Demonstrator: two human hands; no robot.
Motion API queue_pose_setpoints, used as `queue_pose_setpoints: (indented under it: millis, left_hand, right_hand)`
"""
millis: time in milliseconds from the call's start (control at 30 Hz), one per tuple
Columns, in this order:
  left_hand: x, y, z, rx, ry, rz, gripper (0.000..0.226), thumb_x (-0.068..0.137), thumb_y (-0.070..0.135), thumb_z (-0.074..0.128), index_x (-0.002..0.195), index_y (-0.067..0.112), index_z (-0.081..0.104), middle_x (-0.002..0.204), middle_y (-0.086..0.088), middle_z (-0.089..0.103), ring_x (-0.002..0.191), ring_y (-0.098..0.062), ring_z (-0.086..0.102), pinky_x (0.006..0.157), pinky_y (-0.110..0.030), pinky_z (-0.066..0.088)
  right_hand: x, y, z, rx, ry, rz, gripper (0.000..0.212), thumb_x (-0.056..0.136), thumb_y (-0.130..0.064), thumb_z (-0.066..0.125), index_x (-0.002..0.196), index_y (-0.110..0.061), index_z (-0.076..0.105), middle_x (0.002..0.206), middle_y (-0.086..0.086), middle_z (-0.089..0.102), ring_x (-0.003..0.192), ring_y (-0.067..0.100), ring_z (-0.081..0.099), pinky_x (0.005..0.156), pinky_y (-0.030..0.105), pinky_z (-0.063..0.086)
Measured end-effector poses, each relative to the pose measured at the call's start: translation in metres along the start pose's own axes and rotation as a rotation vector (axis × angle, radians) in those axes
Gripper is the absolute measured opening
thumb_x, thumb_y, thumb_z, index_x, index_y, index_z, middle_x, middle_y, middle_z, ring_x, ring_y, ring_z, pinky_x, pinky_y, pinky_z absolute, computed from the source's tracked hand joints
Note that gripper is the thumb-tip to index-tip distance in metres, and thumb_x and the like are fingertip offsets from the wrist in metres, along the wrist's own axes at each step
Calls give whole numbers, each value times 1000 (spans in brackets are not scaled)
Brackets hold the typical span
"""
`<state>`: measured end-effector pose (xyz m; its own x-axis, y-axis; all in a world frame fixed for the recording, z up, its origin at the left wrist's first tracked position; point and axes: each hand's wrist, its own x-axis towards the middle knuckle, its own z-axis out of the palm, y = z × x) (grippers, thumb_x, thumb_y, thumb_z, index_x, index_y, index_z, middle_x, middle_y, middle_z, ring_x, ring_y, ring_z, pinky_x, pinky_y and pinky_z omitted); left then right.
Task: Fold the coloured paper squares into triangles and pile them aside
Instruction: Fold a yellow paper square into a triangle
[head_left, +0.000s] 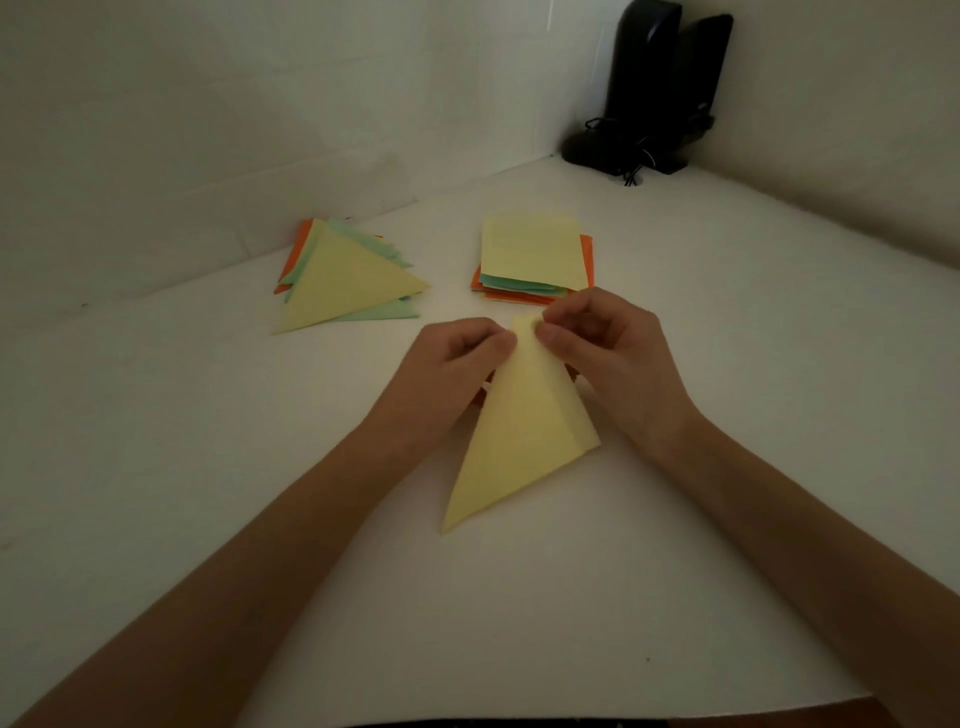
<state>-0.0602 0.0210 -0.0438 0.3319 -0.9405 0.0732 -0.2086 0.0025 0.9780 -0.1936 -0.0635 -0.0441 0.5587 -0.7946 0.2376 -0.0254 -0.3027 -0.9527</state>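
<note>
head view: both hands pinch yellow paper corner.

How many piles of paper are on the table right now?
2. The folded pile sits far left; the square stack lies just beyond the hands. One yellow sheet is being folded, outside both piles.

Yellow folded sheet, yellow-green-orange paper piles, white table, black speakers
</note>
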Motion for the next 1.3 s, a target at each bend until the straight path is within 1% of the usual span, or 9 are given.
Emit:
queue_pose_setpoints:
  millis: [133, 300, 433, 733, 833, 900, 1000, 1167, 1300]
  left_hand:
    - [2, -2, -2, 16, 81, 26, 18, 92, 16, 57, 78, 22, 65, 65, 20, 60, 62, 6, 52, 60, -9, 39]
    - [1, -3, -1, -69, 87, 19, 17, 91, 16, 58, 78, 20, 67, 68, 15, 62, 66, -1, 53, 63, -19, 43]
    - [4, -2, -3, -21, 121, 65, 23, 91, 11, 56, 73, 21, 64, 61, 20, 59, 61, 7, 50, 60, -8, 37]
    - [3, -4, -4, -17, 80, 97, 11, 89, 18, 63, 78, 17, 67, 66, 13, 64, 64, 2, 56, 62, -13, 43]
    - [4, -5, -4, 36, 79, 114, 12, 90, 17, 61, 79, 19, 66, 65, 15, 63, 63, 5, 55, 61, -9, 40]
    - [4, -6, -3, 85, 47, 122, 13, 91, 20, 59, 80, 23, 63, 70, 12, 62, 65, 5, 54, 63, -10, 40]
    - [4, -8, 0, 147, 8, 133, 13, 93, 20, 56, 80, 24, 59, 73, 12, 59, 64, 5, 53, 61, -9, 38]
    - [5, -9, -1, 56, -16, 90, 7, 88, 18, 63, 82, 21, 61, 78, 7, 63, 69, -1, 56, 64, -13, 43]
    - [4, -9, -5, 24, -73, 126, 13, 87, 13, 65, 76, 18, 61, 67, 10, 61, 62, -3, 53, 59, -15, 41]
  right_hand:
    - [-2, 2, 0, -50, -2, -52, 17, 86, -3, 64, 84, -20, 61, 73, -6, 63, 65, 6, 58, 58, 24, 49]
    - [-4, 4, 1, -111, -19, -153, 26, 86, 1, 63, 84, -24, 63, 80, -17, 64, 78, 6, 61, 69, 21, 51]
    - [-6, 5, 0, -229, -66, -229, 26, 86, 1, 62, 88, -25, 64, 87, -19, 62, 85, 7, 60, 79, 22, 51]
    - [-7, 5, -1, -314, -85, -337, 19, 86, -2, 62, 90, -21, 65, 87, -19, 62, 82, 4, 60, 77, 20, 51]
    - [-7, 0, 0, -99, -101, -151, 10, 92, -7, 57, 91, -17, 60, 83, -3, 66, 77, 8, 61, 71, 25, 51]
    - [-5, -2, -1, -54, -108, -30, 6, 94, -15, 54, 93, -14, 60, 75, -5, 66, 69, 5, 61, 65, 24, 50]
    - [-5, 1, 1, -152, -149, -3, 15, 94, -19, 54, 83, -14, 63, 68, -12, 63, 65, 2, 59, 63, 19, 47]
    - [-4, 3, 2, -139, -118, 22, 18, 94, -16, 54, 78, -16, 62, 72, -6, 62, 64, 2, 57, 61, 15, 47]
    - [-4, 4, 1, -226, -151, -7, 16, 93, -14, 55, 79, -15, 63, 74, -3, 62, 68, 6, 57, 63, 18, 46]
